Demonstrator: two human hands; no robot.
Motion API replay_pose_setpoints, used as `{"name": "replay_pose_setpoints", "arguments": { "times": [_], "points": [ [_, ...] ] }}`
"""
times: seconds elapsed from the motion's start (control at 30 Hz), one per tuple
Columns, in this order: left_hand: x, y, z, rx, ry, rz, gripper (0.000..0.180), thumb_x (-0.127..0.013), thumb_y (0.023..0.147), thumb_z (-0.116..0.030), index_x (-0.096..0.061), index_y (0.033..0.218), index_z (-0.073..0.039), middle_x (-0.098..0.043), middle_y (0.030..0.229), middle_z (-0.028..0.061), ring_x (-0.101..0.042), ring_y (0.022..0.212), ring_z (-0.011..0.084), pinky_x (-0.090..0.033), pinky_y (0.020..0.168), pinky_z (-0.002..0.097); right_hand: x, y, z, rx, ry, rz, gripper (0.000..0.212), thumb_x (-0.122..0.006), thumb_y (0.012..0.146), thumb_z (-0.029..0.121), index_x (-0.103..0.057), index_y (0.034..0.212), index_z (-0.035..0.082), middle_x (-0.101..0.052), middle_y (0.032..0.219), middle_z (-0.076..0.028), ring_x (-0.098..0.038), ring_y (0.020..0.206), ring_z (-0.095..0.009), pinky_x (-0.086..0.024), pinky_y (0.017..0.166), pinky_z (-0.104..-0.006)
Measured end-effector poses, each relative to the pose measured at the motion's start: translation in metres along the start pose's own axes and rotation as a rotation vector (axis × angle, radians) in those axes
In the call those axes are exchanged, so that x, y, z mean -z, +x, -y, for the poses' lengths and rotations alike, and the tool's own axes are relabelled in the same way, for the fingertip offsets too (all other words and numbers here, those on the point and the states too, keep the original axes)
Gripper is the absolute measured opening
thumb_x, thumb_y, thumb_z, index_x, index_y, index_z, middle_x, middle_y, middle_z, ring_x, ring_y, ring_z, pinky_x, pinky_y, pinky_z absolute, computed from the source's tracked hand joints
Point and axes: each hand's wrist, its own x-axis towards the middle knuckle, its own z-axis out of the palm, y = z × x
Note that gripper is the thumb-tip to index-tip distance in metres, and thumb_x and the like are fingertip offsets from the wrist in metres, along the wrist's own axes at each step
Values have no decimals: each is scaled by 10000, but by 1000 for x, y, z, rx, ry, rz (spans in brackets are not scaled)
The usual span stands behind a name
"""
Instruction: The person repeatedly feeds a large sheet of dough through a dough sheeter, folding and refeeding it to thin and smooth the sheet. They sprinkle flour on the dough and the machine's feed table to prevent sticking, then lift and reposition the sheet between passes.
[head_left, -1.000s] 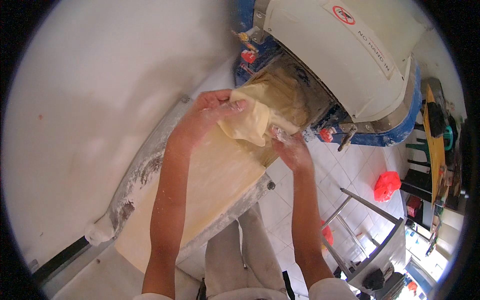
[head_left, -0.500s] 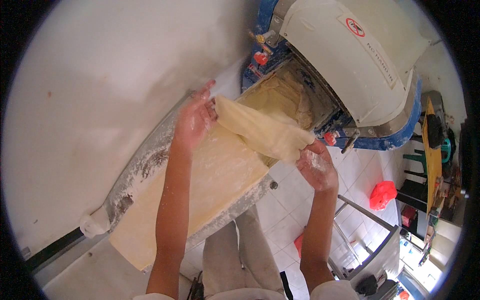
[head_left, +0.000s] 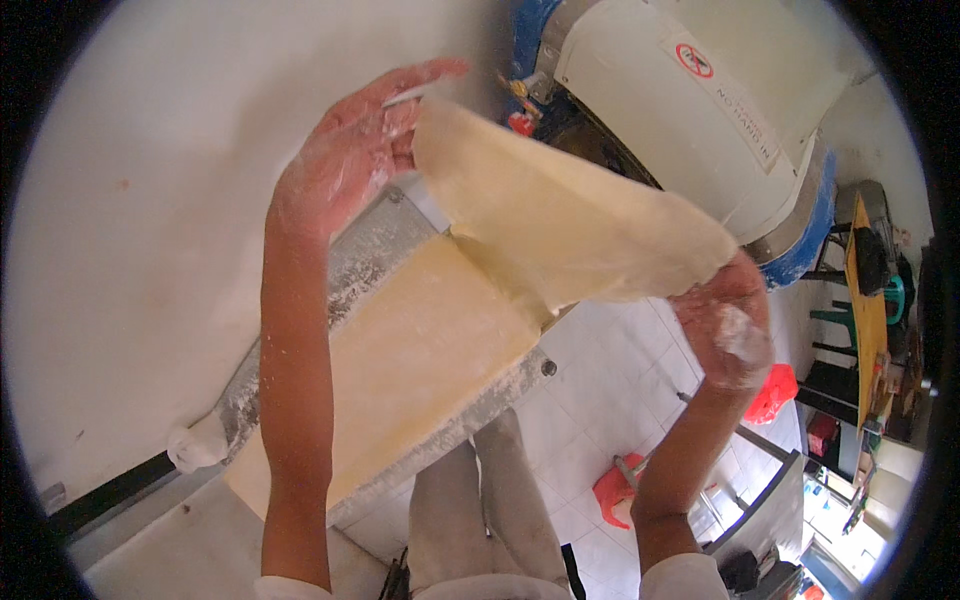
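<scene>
A pale yellow sheet of dough is lifted and stretched between my two hands in front of the machine. My left hand pinches its upper left corner, with some fingers extended past the edge. At the opposite corner, my floury right hand is closed on the sheet's right end. The raised part folds up from a longer flat length of dough that lies on a flour-dusted metal tray. Behind the lifted sheet, most of the machine's opening is hidden.
A dough roller machine with a cream cover and blue sides stands at the back. A white wall borders the left. Red plastic bags and a metal-framed stand are on the tiled floor at right.
Both hands have come up and apart, the left one up and leftward, the right one rightward. The dough sheet between them is raised higher, spread wider, and now covers the machine's opening.
</scene>
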Motion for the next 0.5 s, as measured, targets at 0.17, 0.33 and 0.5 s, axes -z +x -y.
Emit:
{"name": "replay_pose_setpoints", "arguments": {
  "times": [0.17, 0.33, 0.5],
  "points": [
    [-1, 27, -58, -86, -38, -51, 790, -677, 947, -530, -447, 1524, -41, -683, 1239, 148, -673, 1084, 234, -541, 979, 390, 2, 9, 49, 76, -36, -26, 890, -854, 814, 289, -407, 1506, -47, -537, 1478, -207, -528, 1370, -349, -392, 1150, -533],
    [-24, 50, -111, -178, 18, 28, 790, -727, 925, -462, -462, 1504, 6, -691, 1203, 159, -673, 1063, 251, -538, 953, 399, 4, 5, 92, 148, -132, -57, 897, -840, 822, 314, -400, 1506, -65, -515, 1497, -212, -491, 1396, -368, -380, 1151, -571],
    [-35, 59, -146, -315, 166, 58, 767, -691, 934, -485, -494, 1476, 22, -667, 1256, 185, -655, 1113, 266, -508, 1003, 422, 12, 5, 107, 236, -75, -58, 793, -772, 888, 350, -434, 1485, -47, -561, 1391, -167, -525, 1285, -325, -394, 1090, -563]
  ]
}}
